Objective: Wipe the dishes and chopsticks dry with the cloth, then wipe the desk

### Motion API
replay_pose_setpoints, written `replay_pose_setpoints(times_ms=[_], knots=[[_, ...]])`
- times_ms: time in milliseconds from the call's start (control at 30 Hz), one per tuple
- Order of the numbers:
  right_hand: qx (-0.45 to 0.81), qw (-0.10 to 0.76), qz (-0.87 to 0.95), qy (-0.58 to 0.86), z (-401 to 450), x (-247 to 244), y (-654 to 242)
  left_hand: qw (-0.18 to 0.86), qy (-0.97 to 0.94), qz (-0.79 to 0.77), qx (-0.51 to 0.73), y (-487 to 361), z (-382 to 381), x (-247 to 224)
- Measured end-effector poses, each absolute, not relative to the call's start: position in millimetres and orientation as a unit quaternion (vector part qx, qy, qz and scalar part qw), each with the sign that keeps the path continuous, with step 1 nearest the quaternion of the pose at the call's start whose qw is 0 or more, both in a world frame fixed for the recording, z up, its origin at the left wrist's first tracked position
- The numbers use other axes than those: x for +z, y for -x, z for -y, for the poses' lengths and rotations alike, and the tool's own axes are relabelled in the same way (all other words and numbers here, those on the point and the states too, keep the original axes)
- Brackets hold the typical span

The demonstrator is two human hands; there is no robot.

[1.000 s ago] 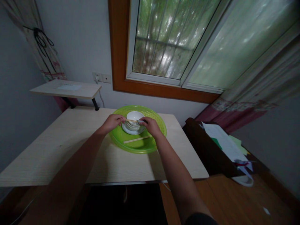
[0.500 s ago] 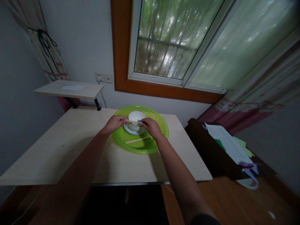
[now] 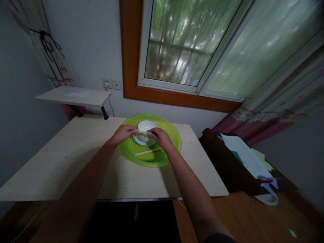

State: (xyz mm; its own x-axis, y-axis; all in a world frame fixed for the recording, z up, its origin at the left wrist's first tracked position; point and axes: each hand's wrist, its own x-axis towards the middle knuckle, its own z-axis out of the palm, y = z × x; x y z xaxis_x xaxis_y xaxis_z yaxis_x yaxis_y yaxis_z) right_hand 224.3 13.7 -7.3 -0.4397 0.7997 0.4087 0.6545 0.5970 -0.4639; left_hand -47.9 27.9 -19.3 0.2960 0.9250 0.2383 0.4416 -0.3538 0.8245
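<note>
My left hand [image 3: 125,134] is closed, its fingertips pinching light wooden chopsticks [image 3: 141,132] above the bowls. From the other side, my right hand [image 3: 160,137] is closed on a small grey and dark object [image 3: 149,132] at the chopsticks' right end; its kind is too small to make out. Beneath both hands is a stack of white bowls [image 3: 146,125], standing on a white plate [image 3: 141,142]. Another light chopstick or pair [image 3: 147,152] lies on the green tray [image 3: 138,161], in front of the plate.
The tray rests on a pale wooden table [image 3: 83,158] against the wall. A small raised shelf [image 3: 91,100] stands at the table's back left. To the right, a dark brown piece of furniture [image 3: 225,158] bears papers [image 3: 244,152]. A window [image 3: 177,60] is behind.
Both hands keep nearly the same place over the bowls, still holding the chopsticks and the grey object. The whole view has shifted very slightly.
</note>
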Motion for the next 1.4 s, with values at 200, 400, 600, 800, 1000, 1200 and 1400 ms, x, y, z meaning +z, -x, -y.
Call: replay_pose_setpoints(times_ms=[200,400,600,800,1000,1200,1400], knots=[[0.136,0.354,0.791,0.481,-17.5,-4.6,-233.7,0.324,-0.704,-0.491,0.398,48.7,-34.0,-22.6],[0.129,0.357,0.798,0.468,-13.9,-3.9,-232.0,0.353,-0.716,-0.473,0.372,47.7,-32.4,-19.1],[0.135,0.349,0.806,0.458,-8.4,1.1,-231.0,0.355,-0.732,-0.461,0.353,47.8,-28.5,-15.0],[0.151,0.317,0.817,0.458,-6.7,4.7,-240.8,0.34,-0.742,-0.472,0.332,48.1,-27.6,-15.1],[0.163,0.291,0.806,0.489,-3.4,3.8,-272.1,0.349,-0.752,-0.46,0.318,45.9,-27.9,-13.2],[0.137,0.264,0.804,0.514,-3.1,6.4,-306.4,0.32,-0.769,-0.483,0.269,44.2,-20.8,1.0],[0.075,0.193,0.806,0.555,-4.9,5.6,-321.9,0.278,-0.837,-0.457,0.113,51.9,-13.7,9.4]])
